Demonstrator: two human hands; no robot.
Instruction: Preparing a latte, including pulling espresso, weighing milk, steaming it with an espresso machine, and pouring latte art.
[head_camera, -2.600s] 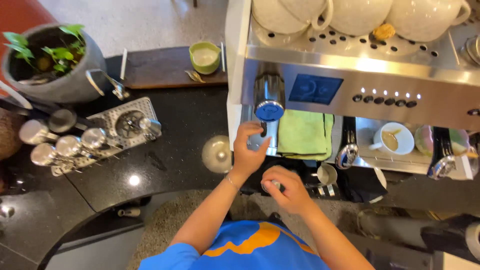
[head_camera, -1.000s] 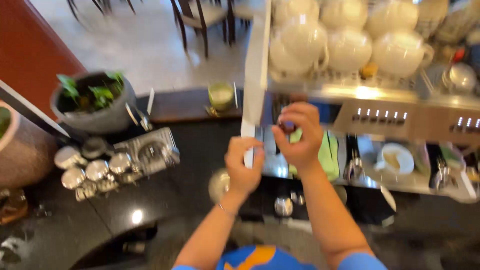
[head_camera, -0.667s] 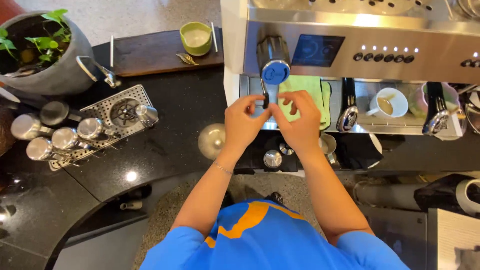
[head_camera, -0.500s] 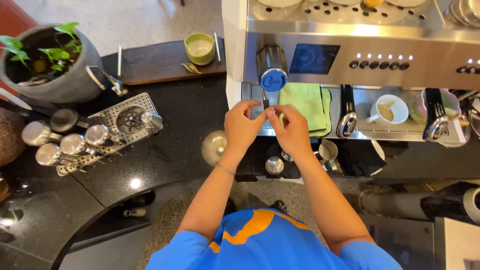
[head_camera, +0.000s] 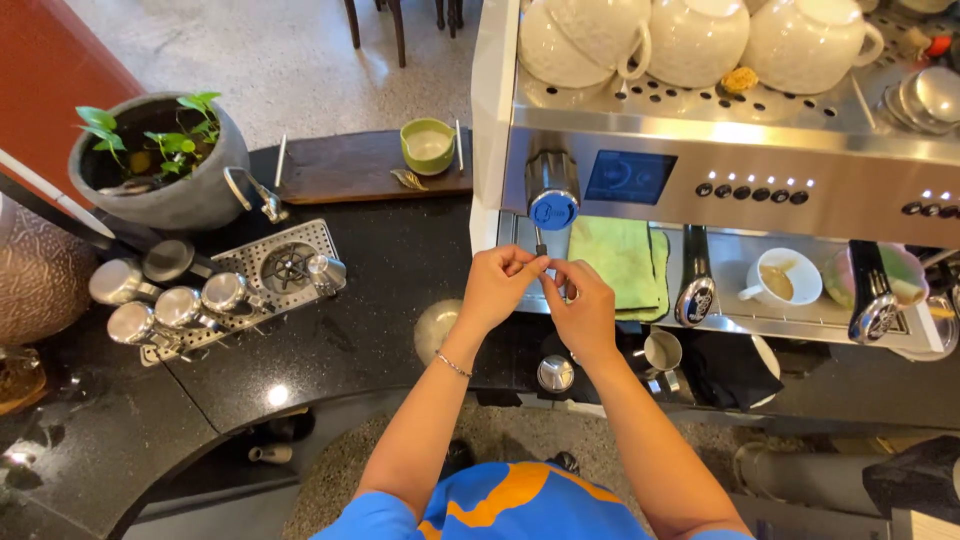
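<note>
I stand at a steel espresso machine. My left hand and my right hand meet under its blue-capped steam knob. Both pinch the thin steam wand that hangs below the knob, the left fingertips on it and the right fingertips just beneath and beside them. The wand's lower end is hidden by my fingers. A small metal pitcher stands on the black counter right below my hands.
A green cloth lies on the drip tray beside a used white cup and two portafilter handles. White cups sit atop the machine. At left are metal pitchers, a rinser grate, a potted plant and a green cup.
My right hand dropped from up by the knob to join the left hand at the wand. Both hands have closed in together; the view shifted as my head moved.
</note>
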